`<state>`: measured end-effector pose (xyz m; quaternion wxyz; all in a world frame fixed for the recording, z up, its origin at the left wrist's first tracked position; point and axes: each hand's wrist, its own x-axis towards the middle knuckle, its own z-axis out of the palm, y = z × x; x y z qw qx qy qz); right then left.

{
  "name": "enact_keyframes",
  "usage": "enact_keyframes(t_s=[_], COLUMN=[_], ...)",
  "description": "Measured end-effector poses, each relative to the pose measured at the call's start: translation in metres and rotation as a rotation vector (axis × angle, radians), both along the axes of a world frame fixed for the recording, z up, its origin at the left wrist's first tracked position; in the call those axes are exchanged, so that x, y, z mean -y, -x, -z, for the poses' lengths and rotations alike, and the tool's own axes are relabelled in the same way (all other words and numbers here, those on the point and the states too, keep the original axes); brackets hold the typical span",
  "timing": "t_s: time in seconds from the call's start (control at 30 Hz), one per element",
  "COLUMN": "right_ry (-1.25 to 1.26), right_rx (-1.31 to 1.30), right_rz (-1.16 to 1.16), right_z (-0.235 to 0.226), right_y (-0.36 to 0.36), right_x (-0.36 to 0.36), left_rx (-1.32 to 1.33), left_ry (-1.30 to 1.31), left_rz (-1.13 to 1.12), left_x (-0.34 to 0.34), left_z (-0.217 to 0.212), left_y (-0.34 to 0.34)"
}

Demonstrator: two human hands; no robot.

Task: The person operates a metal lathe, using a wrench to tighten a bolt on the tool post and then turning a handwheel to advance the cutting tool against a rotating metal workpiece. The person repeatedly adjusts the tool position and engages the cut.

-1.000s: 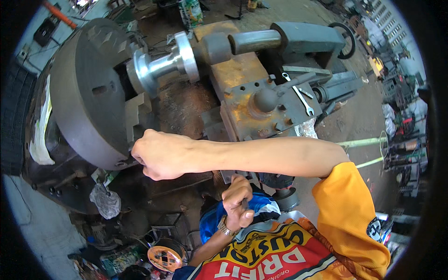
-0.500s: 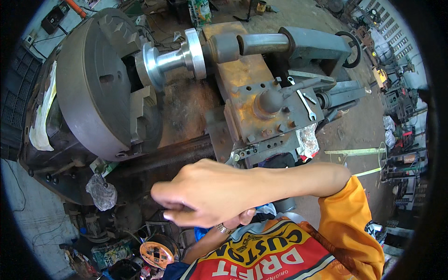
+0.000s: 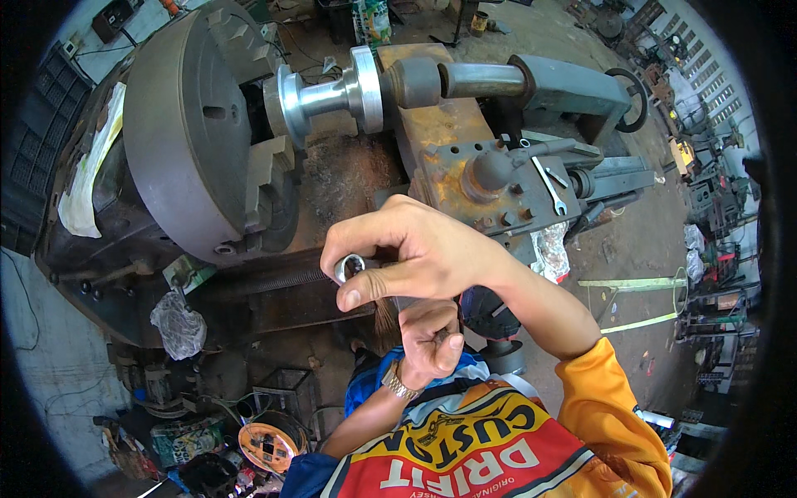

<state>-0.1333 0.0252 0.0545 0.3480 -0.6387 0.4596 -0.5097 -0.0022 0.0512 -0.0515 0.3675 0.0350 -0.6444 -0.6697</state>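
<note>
My right hand (image 3: 415, 253) reaches across from the right, its thumb and curled index finger pinching a small shiny hollow metal cylinder (image 3: 350, 267), open end showing. Just below it is my left hand (image 3: 430, 336), a metal watch on its wrist. Its fingers are curled; what they hold, if anything, I cannot make out. Brown bristles (image 3: 386, 322) show beside the left hand; what they belong to is hidden. Beyond both hands is a lathe with a big grey chuck (image 3: 187, 133). A bright flanged metal workpiece (image 3: 328, 98) sits between its jaws and the tailstock (image 3: 573, 87).
The rusty tool post (image 3: 490, 173) stands behind my right hand. An open-end wrench (image 3: 548, 187) lies on the carriage beside it. A clear plastic bag (image 3: 178, 324) hangs at the lathe's front left. An orange reel (image 3: 267, 448) is on the floor at lower left.
My right hand has moved up and turned, bringing the shiny cylinder into sight. My left hand, mostly hidden before, now shows below it. The whole view has shifted slightly.
</note>
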Motion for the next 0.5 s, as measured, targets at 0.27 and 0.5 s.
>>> enact_keyframes(t_s=[0.27,0.5], right_ry=[-0.031,-0.181], right_rx=[0.008,-0.087], right_rz=[0.038,0.043], right_z=[0.005,-0.001], right_y=[-0.009,-0.019], right_x=[0.008,0.019], left_rx=[-0.081,-0.105], left_ry=[0.011,-0.078], left_rz=[-0.098,-0.103], left_x=[0.000,0.006], left_z=[0.000,0.001], left_y=[0.001,0.000])
